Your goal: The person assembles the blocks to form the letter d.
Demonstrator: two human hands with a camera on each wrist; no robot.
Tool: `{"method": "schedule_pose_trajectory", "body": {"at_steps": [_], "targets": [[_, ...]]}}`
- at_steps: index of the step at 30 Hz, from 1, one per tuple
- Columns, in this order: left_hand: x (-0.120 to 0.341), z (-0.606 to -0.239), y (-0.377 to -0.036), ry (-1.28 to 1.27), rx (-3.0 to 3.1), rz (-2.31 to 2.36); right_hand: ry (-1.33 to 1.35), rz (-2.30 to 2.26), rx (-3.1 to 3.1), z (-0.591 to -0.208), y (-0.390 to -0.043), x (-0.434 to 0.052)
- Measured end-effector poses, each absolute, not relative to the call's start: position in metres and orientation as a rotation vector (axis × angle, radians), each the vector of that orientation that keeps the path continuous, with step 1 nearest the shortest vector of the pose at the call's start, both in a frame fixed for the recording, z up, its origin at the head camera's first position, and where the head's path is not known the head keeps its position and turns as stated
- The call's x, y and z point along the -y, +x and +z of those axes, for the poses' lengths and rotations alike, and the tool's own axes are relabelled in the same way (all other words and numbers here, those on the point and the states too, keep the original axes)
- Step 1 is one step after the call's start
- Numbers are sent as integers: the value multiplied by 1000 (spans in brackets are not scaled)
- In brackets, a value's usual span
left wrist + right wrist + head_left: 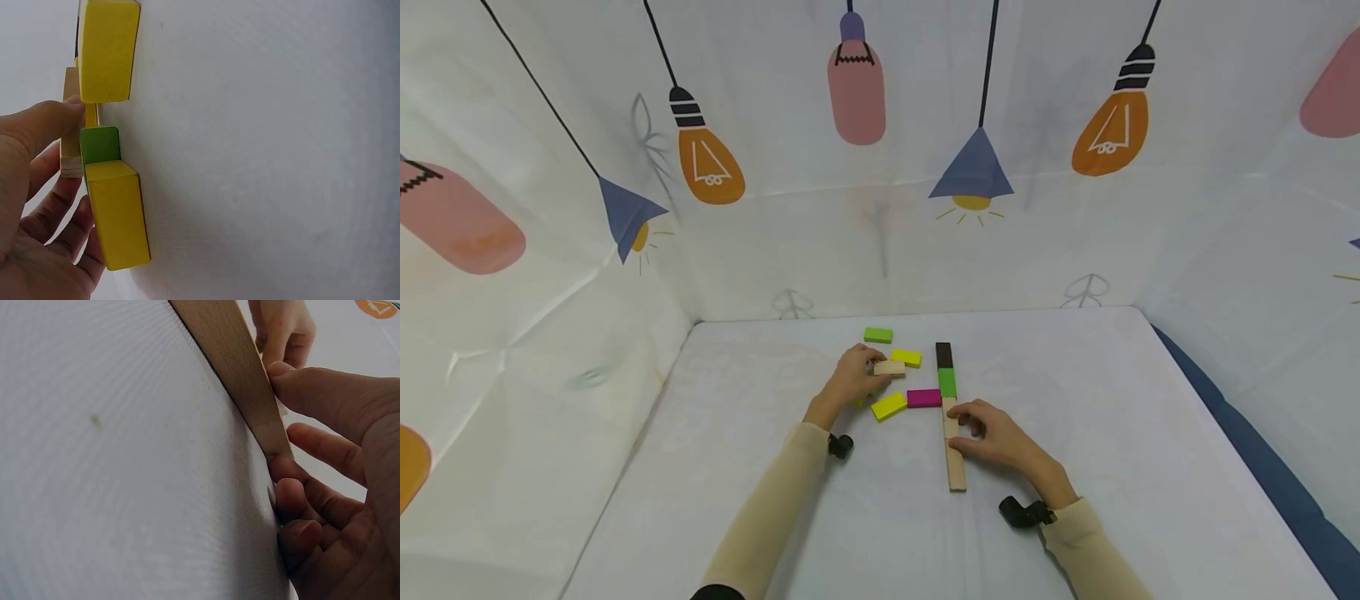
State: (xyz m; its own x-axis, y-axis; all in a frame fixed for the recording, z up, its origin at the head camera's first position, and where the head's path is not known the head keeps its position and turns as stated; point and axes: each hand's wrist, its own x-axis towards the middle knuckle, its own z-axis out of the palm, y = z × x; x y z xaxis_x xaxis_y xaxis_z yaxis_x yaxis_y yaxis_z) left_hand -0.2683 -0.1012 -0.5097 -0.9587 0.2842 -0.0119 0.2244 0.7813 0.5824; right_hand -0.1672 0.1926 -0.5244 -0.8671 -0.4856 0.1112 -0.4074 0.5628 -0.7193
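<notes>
On the white table [1112, 433] a straight line of blocks runs away from me: a dark brown block [943, 355], a green block [947, 382], then plain wooden blocks [956, 471]. My right hand [966, 427] pinches a wooden block [234, 362] of this line between thumb and curled fingers [294, 494]. My left hand [871, 367] grips a loose wooden block [891, 367] left of the line. In the left wrist view, the thumb [44, 122] presses this wooden block [70, 153], behind two yellow blocks [117, 215] and a green one [100, 145].
Loose blocks lie around the left hand: a green block [877, 335], a yellow block [907, 357], another yellow block [888, 406] and a magenta block [923, 398] touching the line. Patterned cloth walls [880, 208] close in the back and both sides of the table.
</notes>
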Motion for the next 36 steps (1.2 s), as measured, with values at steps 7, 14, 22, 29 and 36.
{"method": "schedule_pose_trajectory", "body": {"at_steps": [7,14,22,29,36], "targets": [[105,-509,-266,438,-2914,961,-751,-1194,-2694,-526,-167,-192],[111,-503,-258,425,-2978,1020,-760,-1188,-2690,-529,-168,-192],[122,-503,-239,393,-3047,1178,-746,-1214,-2696,-529,-168,-193],[134,-507,-222,290,-3102,1226,-767,-1200,-2708,-529,-167,-192],[144,-509,-208,236,-3168,1303,-781,-1223,-2708,-526,-168,-190]]}}
